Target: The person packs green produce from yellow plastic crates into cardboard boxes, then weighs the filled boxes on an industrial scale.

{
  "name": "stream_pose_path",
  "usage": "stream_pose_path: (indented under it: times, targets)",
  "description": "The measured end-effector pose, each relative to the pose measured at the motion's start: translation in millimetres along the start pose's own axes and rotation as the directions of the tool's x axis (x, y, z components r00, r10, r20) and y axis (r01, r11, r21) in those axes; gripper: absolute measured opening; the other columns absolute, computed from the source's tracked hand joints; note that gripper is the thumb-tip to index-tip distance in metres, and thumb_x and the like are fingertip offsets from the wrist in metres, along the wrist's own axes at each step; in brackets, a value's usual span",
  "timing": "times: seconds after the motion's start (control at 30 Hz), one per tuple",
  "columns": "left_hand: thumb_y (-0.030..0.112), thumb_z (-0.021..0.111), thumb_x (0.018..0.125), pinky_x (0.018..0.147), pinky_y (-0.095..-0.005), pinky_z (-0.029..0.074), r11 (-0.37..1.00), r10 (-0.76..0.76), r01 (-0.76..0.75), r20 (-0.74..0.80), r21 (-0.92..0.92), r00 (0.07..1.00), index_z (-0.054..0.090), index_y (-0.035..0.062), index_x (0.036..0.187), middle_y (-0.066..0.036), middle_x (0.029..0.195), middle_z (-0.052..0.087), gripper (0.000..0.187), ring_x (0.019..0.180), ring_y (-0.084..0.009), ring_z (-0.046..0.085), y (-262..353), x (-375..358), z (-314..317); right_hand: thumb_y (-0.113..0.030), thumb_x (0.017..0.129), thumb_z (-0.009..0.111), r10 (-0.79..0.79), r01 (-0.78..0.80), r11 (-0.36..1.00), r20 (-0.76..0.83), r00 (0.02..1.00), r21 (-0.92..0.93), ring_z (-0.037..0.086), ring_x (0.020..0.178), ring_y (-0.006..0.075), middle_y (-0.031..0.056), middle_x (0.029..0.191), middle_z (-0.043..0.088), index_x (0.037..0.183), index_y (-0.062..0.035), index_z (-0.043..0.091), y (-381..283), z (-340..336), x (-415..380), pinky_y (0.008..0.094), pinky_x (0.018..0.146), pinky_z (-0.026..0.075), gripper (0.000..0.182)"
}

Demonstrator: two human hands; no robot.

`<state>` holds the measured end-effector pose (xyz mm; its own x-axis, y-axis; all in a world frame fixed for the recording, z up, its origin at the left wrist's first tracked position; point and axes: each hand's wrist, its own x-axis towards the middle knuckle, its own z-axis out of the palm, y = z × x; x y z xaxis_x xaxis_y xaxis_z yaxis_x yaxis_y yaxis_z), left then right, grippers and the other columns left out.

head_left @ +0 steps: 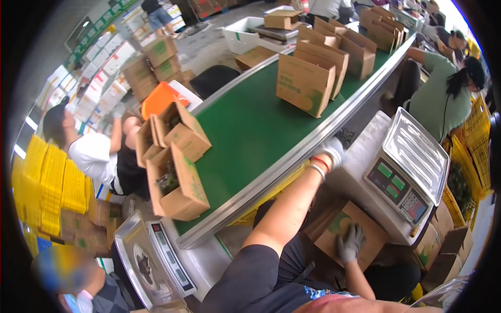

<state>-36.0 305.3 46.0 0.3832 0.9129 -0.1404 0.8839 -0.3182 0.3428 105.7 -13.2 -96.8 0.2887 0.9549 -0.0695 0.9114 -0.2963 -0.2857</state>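
Observation:
My left hand (332,151), in a pale glove with a red band at the wrist, is stretched forward beside the metal rail of the green conveyor (245,125). It is blurred, and its fingers cannot be made out. Dark small items (345,136) lie just beyond it. Lower down, my right hand (352,243), in a grey glove, lies with fingers apart on a brown cardboard box (373,232) near my lap. A scale (412,156) with a silver tray and lit green displays stands to the right of both hands.
Open cartons (182,190) stand at the conveyor's near left end, more cartons (305,83) farther along. A second scale (154,261) is at lower left. Co-workers sit at left (96,156), lower left (94,281) and right (443,94). Yellow crates (52,182) are stacked far left.

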Motion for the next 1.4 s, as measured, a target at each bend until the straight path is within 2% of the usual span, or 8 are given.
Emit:
stream_pose_path:
  times: [0.17,0.3,0.5,0.6,0.73,0.83,1.1,1.4]
  targets:
    - [0.041,0.049,0.08,0.082,-0.0373,0.05,0.982,0.008,-0.111,0.554,0.153,0.833,0.07,0.0119,0.103,-0.011,0.111,0.065,0.043,0.103,-0.0289,0.063,33.5,-79.6,169.4,-0.034,0.072,0.07,0.511,-0.506,0.859,-0.165,0.844,0.071,0.029,0.132,0.0368,0.0204,0.141,0.033,0.134,-0.0033,0.038,61.7,4.5,-28.1,0.0452,0.11,0.024,0.076]
    - [0.045,0.061,0.075,0.091,-0.0399,0.046,0.904,-0.277,0.364,0.343,-0.222,0.897,0.062,0.0069,0.114,-0.019,0.117,0.06,0.055,0.111,-0.03,0.058,53.9,-164.0,228.8,-0.033,0.066,0.072,0.749,-0.72,0.627,0.025,0.662,0.297,0.039,0.126,0.0368,0.0229,0.137,0.039,0.136,-0.0046,0.037,108.0,-5.0,-19.1,0.0411,0.104,0.036,0.083]
    - [0.038,0.07,0.067,0.101,-0.0376,0.04,0.719,-0.347,0.565,0.494,-0.406,0.797,0.05,0.0022,0.126,-0.021,0.132,0.049,0.072,0.122,-0.0334,0.048,45.7,-177.8,201.1,-0.023,0.072,0.069,0.651,-0.528,0.678,-0.085,0.754,0.511,0.04,0.126,0.0366,0.0242,0.133,0.043,0.136,-0.0001,0.036,100.5,-7.7,-31.4,0.0409,0.106,0.033,0.076]
    - [0.035,0.068,0.065,0.089,-0.0355,0.046,0.595,-0.501,0.597,0.333,-0.538,0.799,0.065,0.0048,0.104,-0.021,0.105,0.065,0.049,0.104,-0.0324,0.06,60.6,-183.0,154.9,-0.021,0.078,0.067,0.596,-0.272,0.653,-0.257,0.761,0.707,0.039,0.127,0.0349,0.024,0.133,0.043,0.136,0.0023,0.035,92.1,-53.2,-33.3,0.0405,0.106,0.032,0.07]
    - [-0.001,0.058,0.072,0.082,-0.0302,0.047,0.357,-0.254,0.121,0.028,-0.926,0.967,0.064,0.0042,0.101,-0.011,0.096,0.067,0.03,0.094,-0.0202,0.062,60.7,-181.0,180.8,-0.039,0.091,0.055,0.494,0.064,0.487,-0.335,0.802,0.871,0.042,0.124,0.0296,0.0228,0.136,0.042,0.136,0.0065,0.035,99.8,-121.8,-37.9,0.0365,0.105,0.031,0.066]
    - [-0.004,0.059,0.075,0.083,-0.0283,0.047,0.493,-0.247,-0.017,-0.159,-0.87,0.956,0.065,0.0045,0.097,-0.006,0.096,0.067,0.025,0.092,-0.014,0.061,69.6,-183.8,199.7,-0.045,0.092,0.052,0.512,0.013,0.727,-0.554,0.657,0.687,0.046,0.118,0.0287,0.0215,0.131,0.047,0.135,0.0066,0.036,118.5,-103.3,-20.0,0.0361,0.101,0.034,0.07]
    - [0.015,0.066,0.084,0.098,-0.03,0.04,0.093,0.306,-0.087,-0.055,-0.992,0.95,0.06,0.0033,0.116,-0.009,0.121,0.059,0.034,0.113,-0.018,0.054,76.3,-225.8,142.7,-0.026,0.089,0.061,0.539,-0.026,0.156,-0.064,0.84,0.987,0.047,0.108,0.0197,0.0114,0.121,0.048,0.132,0.0008,0.038,145.9,-113.1,-44.7,0.0336,0.097,0.039,0.056]
    - [0.038,0.065,0.085,0.108,-0.034,0.028,0.517,0.244,-0.248,-0.136,-0.819,0.96,0.029,0.0005,0.141,-0.019,0.143,0.035,0.076,0.132,-0.0278,0.035,106.8,-251.4,117.4,-0.004,0.072,0.066,-0.08,-0.141,0.34,0.178,0.981,0.93,0.047,0.113,0.0175,0.0098,0.122,0.049,0.135,-0.0014,0.035,108.2,-171.0,-68.1,0.0304,0.098,0.038,0.07]
